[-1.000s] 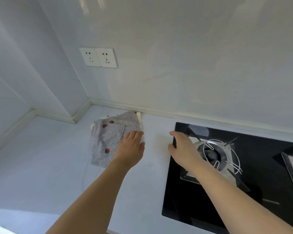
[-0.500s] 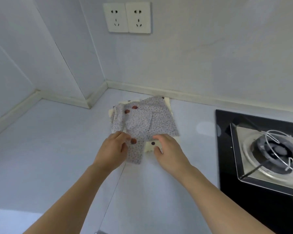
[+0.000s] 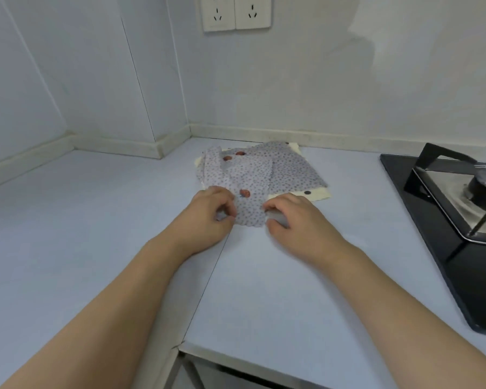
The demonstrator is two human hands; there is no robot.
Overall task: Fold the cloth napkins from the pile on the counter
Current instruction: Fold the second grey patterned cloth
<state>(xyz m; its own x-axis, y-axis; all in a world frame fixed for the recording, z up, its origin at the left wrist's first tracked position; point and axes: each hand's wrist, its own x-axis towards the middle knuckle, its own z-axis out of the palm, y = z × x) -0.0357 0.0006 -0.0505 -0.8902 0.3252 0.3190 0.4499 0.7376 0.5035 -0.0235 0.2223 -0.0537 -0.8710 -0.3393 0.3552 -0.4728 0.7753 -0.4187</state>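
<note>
Gripping the top napkin's near edge, 2 hands at once.
Left hand (image 3: 208, 213) and right hand (image 3: 291, 217) apparently pinching spotted napkin (image 3: 249, 183) atop pile (image 3: 319, 194), 12 o'clock on counter (image 3: 96, 220); stove (image 3: 458, 209) at 3 o'clock.

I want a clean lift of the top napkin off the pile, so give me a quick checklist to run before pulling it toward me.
1. Left hand pinches the floral napkin's near edge: ok.
2. Right hand pinches the same edge: ok.
3. Napkin lying flat: not ok, bunched at the far left.
4. Free of the cream dotted napkin beneath: cannot tell.
5. Bare counter in front for folding: ok.
6. Clear of the stove: ok.
</note>
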